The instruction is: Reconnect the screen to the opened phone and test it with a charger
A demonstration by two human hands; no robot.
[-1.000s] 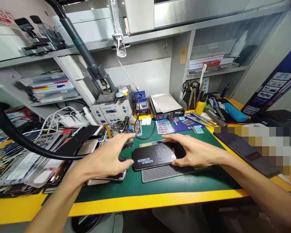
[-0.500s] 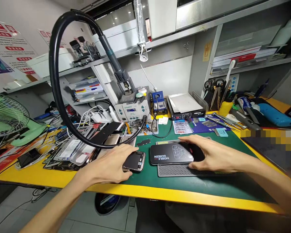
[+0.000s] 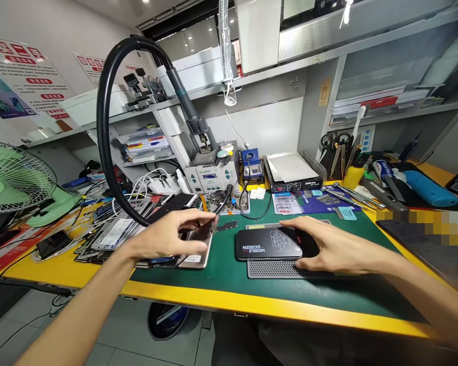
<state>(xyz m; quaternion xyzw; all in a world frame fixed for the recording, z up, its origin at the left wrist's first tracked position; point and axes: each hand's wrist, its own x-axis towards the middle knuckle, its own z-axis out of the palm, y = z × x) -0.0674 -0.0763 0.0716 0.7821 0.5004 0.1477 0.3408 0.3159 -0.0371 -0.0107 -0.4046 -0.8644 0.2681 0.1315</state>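
Observation:
My left hand grips a thin dark phone part, tilted on edge and blurred, between thumb and fingers. Below it a gold-backed phone lies at the left side of the green mat. My right hand is curled around the right end of a black case printed "MOBILE SCREEN", thumb at the near side and fingertips at the far side. A grey perforated pad lies under the case.
Stacked phones and screens crowd the left. A hot-air station with a looping black hose stands behind. Tweezers, scissors and a yellow bottle are at back right. A green fan stands far left.
My left hand has lifted the dark phone part off the mat and tilted it, exposing the gold-backed phone. My right hand stays at the case. The camera view has shifted slightly.

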